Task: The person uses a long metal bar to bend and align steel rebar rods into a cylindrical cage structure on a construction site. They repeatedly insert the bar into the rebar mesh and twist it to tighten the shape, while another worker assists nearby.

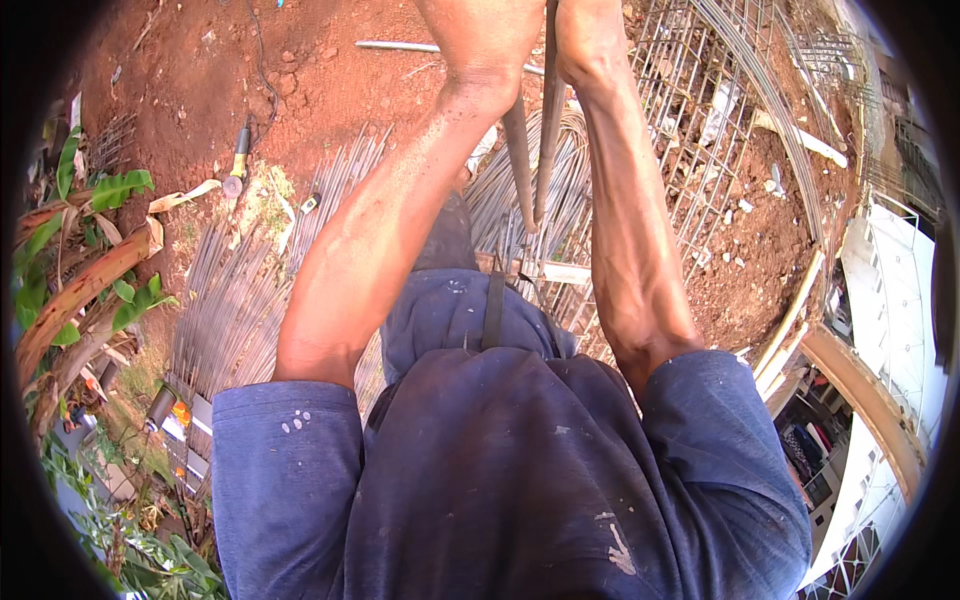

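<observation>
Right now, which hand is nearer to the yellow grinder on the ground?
Left. The left hand is right of the yellow grinder; the right hand is farther right.

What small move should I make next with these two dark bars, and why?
I'd probably steady the dark bars before shifting them: they show between your forearms, near ends close together and pointing toward you, with curved metal rods behind. The upper edge cuts off your left hand and right hand, so I can't confirm the grip.

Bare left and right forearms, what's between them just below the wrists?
The head view shows two long, dark, slender bars, with curved, thin grey steel rods beyond them.
</observation>
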A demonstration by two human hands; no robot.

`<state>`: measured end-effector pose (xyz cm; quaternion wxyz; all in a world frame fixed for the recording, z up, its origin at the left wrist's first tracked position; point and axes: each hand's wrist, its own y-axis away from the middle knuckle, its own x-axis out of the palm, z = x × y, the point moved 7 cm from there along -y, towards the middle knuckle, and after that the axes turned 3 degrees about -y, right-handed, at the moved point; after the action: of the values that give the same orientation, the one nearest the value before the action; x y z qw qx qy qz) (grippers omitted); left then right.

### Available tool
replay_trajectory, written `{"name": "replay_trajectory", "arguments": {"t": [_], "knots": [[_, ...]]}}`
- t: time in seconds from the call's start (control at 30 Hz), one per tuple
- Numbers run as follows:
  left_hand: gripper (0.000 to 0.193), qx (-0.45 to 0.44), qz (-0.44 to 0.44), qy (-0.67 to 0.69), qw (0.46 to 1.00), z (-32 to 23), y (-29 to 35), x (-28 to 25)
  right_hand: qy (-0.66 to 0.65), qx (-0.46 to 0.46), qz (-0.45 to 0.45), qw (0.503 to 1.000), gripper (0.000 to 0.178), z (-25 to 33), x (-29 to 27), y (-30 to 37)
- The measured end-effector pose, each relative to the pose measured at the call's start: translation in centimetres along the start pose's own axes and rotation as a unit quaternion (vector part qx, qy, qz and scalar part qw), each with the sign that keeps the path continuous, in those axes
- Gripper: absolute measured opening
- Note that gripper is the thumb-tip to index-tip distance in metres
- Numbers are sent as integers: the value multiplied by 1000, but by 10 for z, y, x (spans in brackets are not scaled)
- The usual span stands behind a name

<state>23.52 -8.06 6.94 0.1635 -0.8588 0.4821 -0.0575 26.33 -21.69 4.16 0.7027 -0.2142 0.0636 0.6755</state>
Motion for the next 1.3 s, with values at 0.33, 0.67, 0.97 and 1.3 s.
{"name": "replay_trajectory", "arguments": {"t": [0.33, 0.67, 0.97, 1.3], "knots": [[24, 35, -48, -19, 998, 16, -7, 22, -20, 72, -31, 997, 51, 58, -55, 62], [20, 23, -11, -11, 1000, 50, -25, 31, 166, 3, -27, 986, 66, 30, -30, -13], [20, -7, -1, -3, 1000, 33, -13, 41, 208, -23, -114, 971, 47, 35, -37, -5], [20, -23, 15, -23, 999, 38, -18, 43, -31, 153, 75, 985, 68, 29, -43, -52]]}}
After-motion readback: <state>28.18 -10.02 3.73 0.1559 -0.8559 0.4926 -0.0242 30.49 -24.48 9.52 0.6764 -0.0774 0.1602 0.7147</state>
